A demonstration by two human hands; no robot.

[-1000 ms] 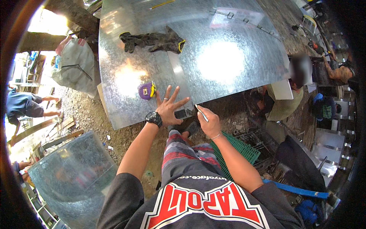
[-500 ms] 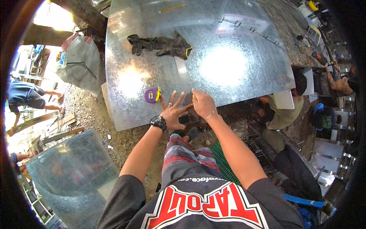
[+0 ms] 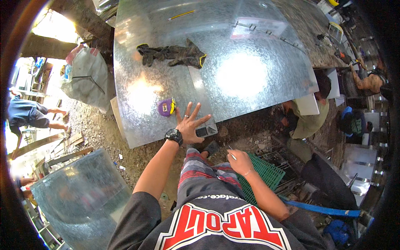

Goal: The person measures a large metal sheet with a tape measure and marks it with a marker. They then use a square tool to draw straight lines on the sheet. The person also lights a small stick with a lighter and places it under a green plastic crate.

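"Where are the hands?"

"The left hand is spread on the metal sheet near its edge. The right hand is off the sheet, gripping a thin tool."

"What lies around?"

"A purple-and-yellow tape measure sits just beside the left little finger. Farther up lie dark gloves, then a pencil. A green crate shows partly behind the right forearm."

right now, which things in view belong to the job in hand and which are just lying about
Likely part of the job:
galvanized metal sheet, under the left hand
slim pen-like tool, in the right hand
purple-and-yellow tape measure, probably, close by the left hand

Apparently just lying about:
dark work gloves
yellow pencil
green plastic crate
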